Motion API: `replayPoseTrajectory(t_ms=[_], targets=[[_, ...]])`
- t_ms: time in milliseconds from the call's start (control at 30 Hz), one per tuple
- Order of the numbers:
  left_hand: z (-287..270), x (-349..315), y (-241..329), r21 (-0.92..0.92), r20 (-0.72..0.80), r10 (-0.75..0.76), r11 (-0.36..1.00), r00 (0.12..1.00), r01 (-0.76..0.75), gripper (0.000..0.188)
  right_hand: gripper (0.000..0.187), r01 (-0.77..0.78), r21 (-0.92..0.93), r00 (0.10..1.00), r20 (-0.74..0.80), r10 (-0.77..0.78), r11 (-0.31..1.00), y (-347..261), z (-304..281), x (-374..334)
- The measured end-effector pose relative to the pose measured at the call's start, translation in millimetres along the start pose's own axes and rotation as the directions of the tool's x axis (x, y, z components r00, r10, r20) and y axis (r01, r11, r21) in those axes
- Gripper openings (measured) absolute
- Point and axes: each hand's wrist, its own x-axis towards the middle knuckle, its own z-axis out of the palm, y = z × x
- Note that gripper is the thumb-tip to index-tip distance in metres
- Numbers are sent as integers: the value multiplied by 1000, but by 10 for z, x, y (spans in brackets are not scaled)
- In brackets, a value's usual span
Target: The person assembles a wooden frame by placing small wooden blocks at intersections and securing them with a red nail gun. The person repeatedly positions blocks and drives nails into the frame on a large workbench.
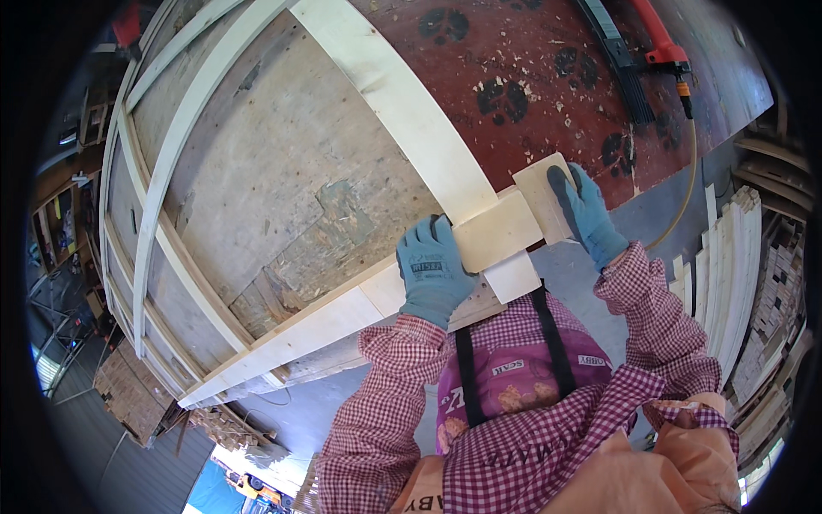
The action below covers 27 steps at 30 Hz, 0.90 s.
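Both of my hands wear blue-grey work gloves with dark fingertips. My left hand [435, 270] is closed over the near rail [330, 319] of a pale wooden frame, beside a small rectangular plywood piece [498, 231] lying over the corner joint. My right hand [589, 214] grips a second small plywood piece [545, 199], its fingers over the right edge. That piece touches or overlaps the first one's right end. A wide pale slat [402, 103] runs from the joint toward the far side. A short white wood block [514, 276] sticks out below the joint.
A red-and-black air tool [664, 53] with a yellowish hose [687, 171] lies at the far right of the dark red tabletop [531, 111]. Curved slats [158, 180] of the frame cross the left side. Stacked wood strips [728, 257] stand on the right.
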Motion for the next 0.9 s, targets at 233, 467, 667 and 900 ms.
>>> replayPoseTrajectory(t_ms=[233,467,667,900], targets=[[30,6,-4,5,-18,2,1000,1000,-2,69,38,-6,-65,1000,-19,5,998,-31,17,-12],[28,22,1,-12,-6,-7,1000,1000,7,66,39,-28,-51,999,-19,27,998,-54,19,-30],[6,3,15,0,-11,-5,1000,1000,5,69,41,-45,-53,999,-6,45,998,-25,3,-26],[37,2,-12,2,11,-9,1000,1000,9,71,40,-57,44,998,-15,57,997,-70,32,-45]])
